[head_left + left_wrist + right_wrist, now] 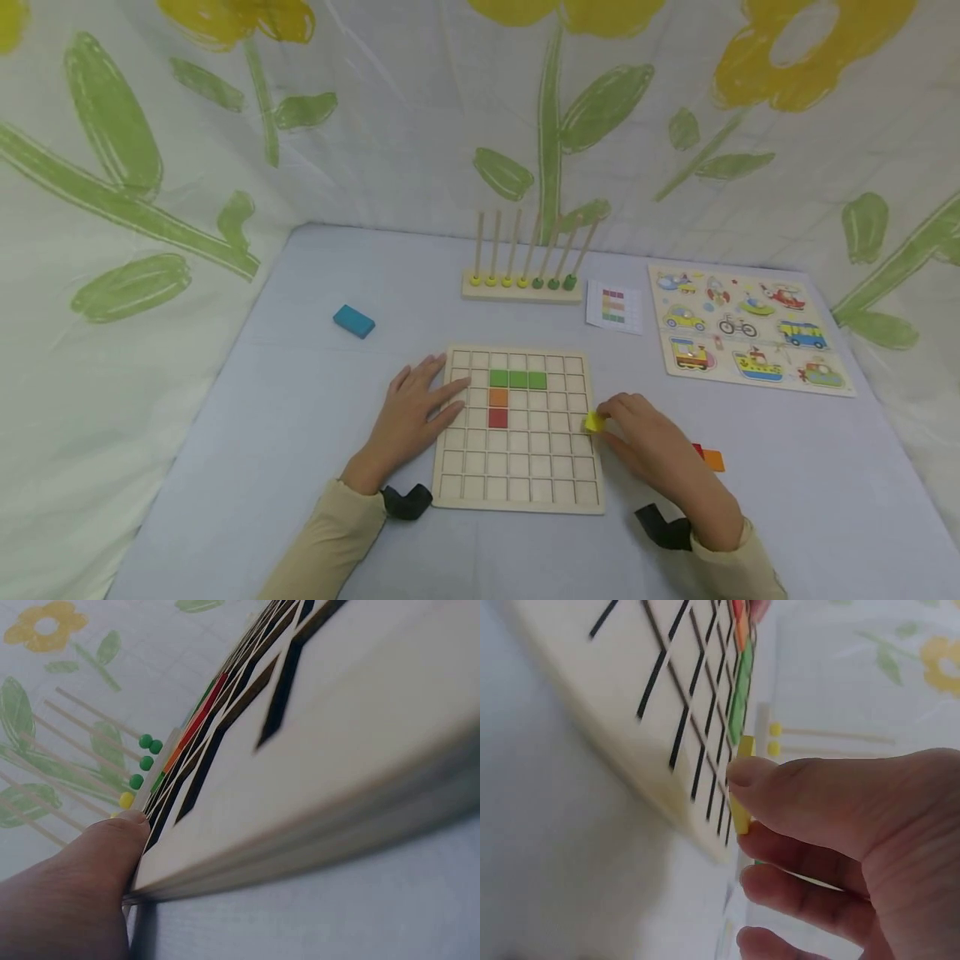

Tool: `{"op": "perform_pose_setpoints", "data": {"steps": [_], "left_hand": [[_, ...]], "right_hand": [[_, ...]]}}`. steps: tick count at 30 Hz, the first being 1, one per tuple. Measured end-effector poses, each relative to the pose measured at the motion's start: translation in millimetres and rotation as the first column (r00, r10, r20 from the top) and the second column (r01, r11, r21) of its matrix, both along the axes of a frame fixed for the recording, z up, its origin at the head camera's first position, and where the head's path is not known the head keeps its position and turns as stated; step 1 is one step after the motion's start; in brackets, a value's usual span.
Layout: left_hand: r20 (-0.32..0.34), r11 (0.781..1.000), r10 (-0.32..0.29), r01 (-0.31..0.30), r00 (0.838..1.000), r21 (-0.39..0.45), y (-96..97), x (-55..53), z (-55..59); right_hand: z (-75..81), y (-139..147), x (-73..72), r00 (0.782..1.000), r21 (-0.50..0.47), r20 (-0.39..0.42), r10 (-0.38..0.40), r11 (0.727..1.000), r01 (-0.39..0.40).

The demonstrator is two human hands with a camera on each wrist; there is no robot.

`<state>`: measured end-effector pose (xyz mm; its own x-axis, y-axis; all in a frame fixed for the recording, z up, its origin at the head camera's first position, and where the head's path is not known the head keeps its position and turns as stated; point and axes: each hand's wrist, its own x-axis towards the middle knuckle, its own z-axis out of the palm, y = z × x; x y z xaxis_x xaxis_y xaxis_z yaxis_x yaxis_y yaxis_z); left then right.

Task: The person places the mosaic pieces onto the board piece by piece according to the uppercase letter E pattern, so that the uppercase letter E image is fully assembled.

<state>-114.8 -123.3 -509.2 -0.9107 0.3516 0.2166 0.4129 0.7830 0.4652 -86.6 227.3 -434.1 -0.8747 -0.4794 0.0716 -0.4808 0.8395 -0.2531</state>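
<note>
A square wooden grid board (519, 492) lies flat on the table. Three green tiles (517, 379) sit in a row in its upper cells, with an orange tile (498, 397) and a red tile (498, 418) below the leftmost one. My left hand (412, 417) rests on the board's left edge, fingers spread; the left wrist view shows its thumb (105, 847) at the rim. At the right edge, my right hand (645, 433) pinches a yellow tile (741, 810) between thumb and fingers. Beyond that wrist lie loose orange (714, 460) and red tiles, partly hidden by the arm.
A teal block (354, 322) lies at the back left. Behind the board stands a wooden peg rack (521, 292) with yellow and green beads. Beside it are a pattern card (615, 307) and a vehicle puzzle board (750, 329). A flower-printed cloth hangs behind the table.
</note>
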Motion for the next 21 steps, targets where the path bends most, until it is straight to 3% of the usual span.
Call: {"op": "perform_pose_setpoints", "data": {"steps": [5,10,17,21], "left_hand": [[0.006,1.000,0.006,-0.006,1.000,-0.001,-0.3,0.8,0.8],[0.001,1.000,0.003,-0.003,1.000,0.010,-0.2,1.0,1.3],[-0.011,1.000,-0.004,0.004,1.000,0.013,0.7,0.4,0.8],[-0.007,1.000,0.001,-0.001,1.000,0.003,0.3,0.4,0.6]], "right_hand": [[-0.7,-25.7,-7.8,0.995,0.018,-0.031,0.096,0.995,-0.096],[-6.9,-48.2,-15.7,0.975,-0.023,-0.074,0.208,0.977,-0.211],[-17.8,-67.3,-24.1,0.968,-0.005,-0.025,0.250,0.968,-0.251],[-20.2,-74.1,-27.3,0.958,0.020,-0.059,0.281,0.960,-0.280]]}}
